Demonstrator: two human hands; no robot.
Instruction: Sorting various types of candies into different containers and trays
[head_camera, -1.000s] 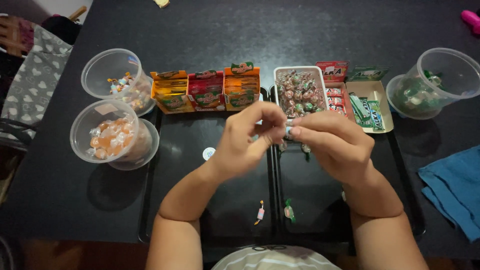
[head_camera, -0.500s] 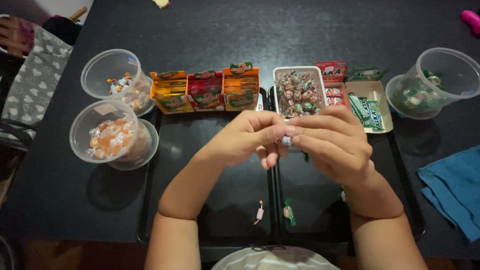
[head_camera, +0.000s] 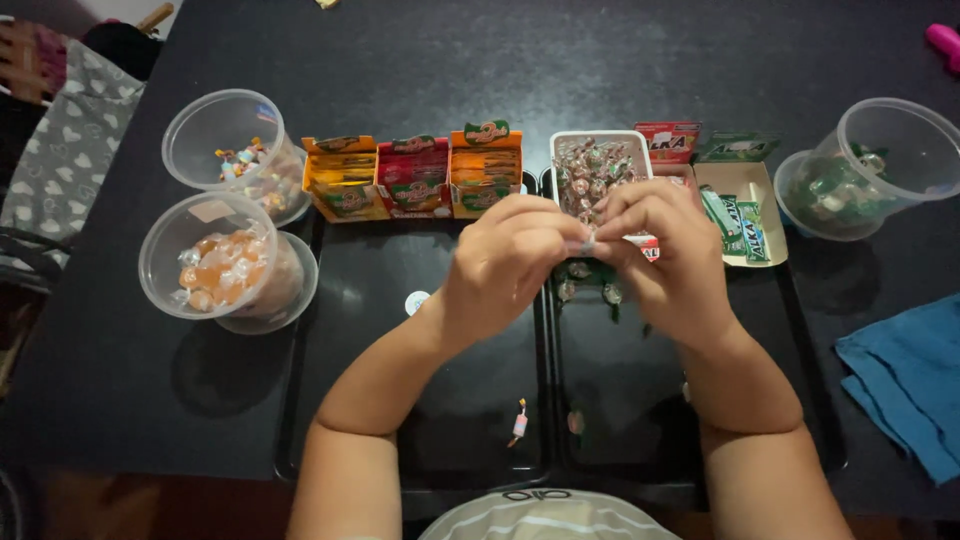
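Pinching a small wrapped candy (head_camera: 588, 243) between fingertips, left hand (head_camera: 505, 265) and right hand (head_camera: 665, 255) meet above two black trays (head_camera: 400, 400); bare tray surface lies below. Candy shows silvery wrapper, mostly hidden.

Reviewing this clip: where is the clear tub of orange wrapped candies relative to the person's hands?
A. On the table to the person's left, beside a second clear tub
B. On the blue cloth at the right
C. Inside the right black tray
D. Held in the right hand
A. The tub of orange candies stands on the table left of the left hand, next to another clear tub.
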